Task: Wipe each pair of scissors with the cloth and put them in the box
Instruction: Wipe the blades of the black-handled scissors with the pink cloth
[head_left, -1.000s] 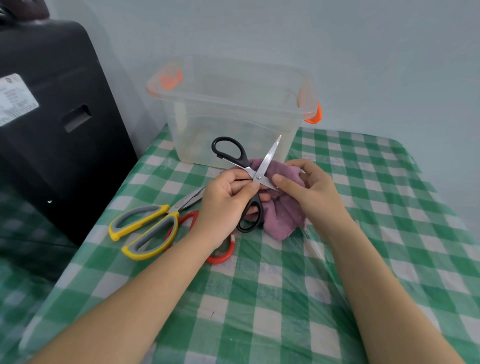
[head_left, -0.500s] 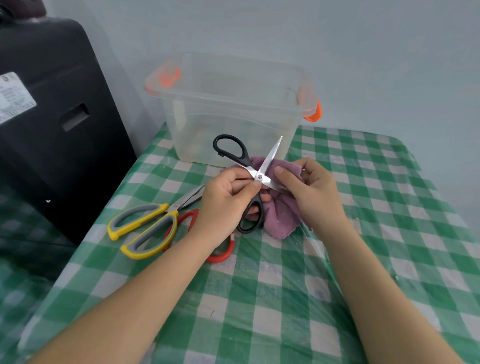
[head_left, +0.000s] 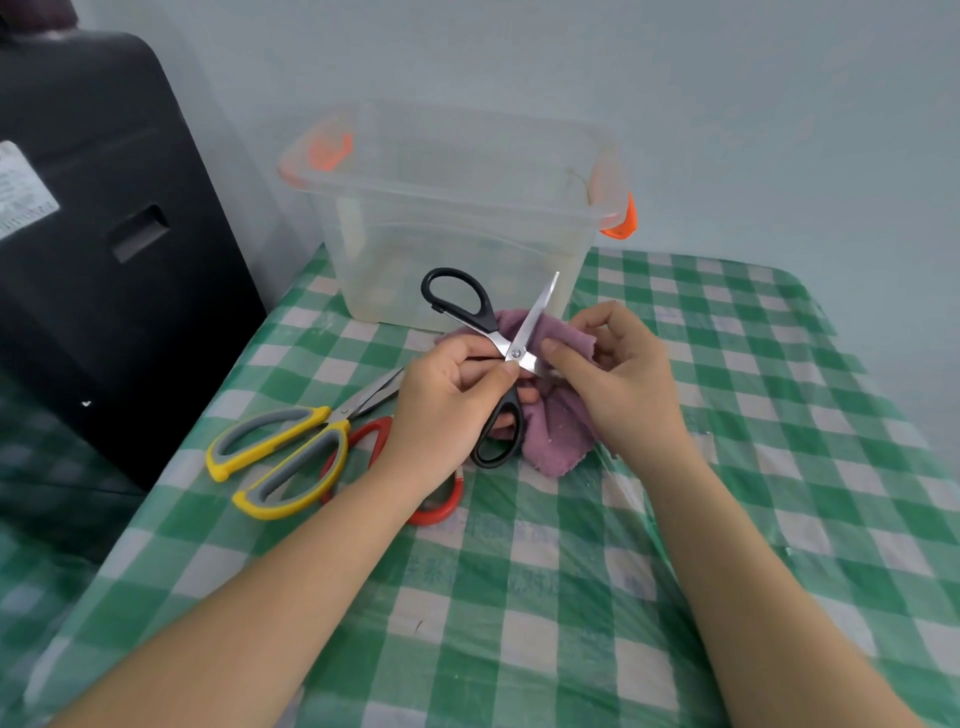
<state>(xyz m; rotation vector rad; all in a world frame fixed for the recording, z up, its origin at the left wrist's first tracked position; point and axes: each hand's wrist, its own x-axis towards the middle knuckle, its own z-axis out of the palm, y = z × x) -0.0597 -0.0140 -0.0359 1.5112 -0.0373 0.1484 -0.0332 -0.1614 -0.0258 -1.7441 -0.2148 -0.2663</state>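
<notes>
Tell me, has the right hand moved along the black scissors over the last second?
Yes, slightly. The right hand with the purple cloth has slid along the lower blade toward the pivot of the black scissors, leftward relative to the clear box.

You sat in what looked like a room in a home, at a small table (head_left: 519, 597) pushed up to a plain pale wall (head_left: 727, 104) at twelve o'clock. A green-and-white checked cloth under a clear plastic sheet covered the table, the sort used on household tables. At ten o'clock stood a large black case or appliance (head_left: 104, 234) with a recessed handle and a white label; which it was could not be told. A clear plastic storage box (head_left: 457, 218) with orange clips stood at twelve o'clock, a common domestic container.
</notes>
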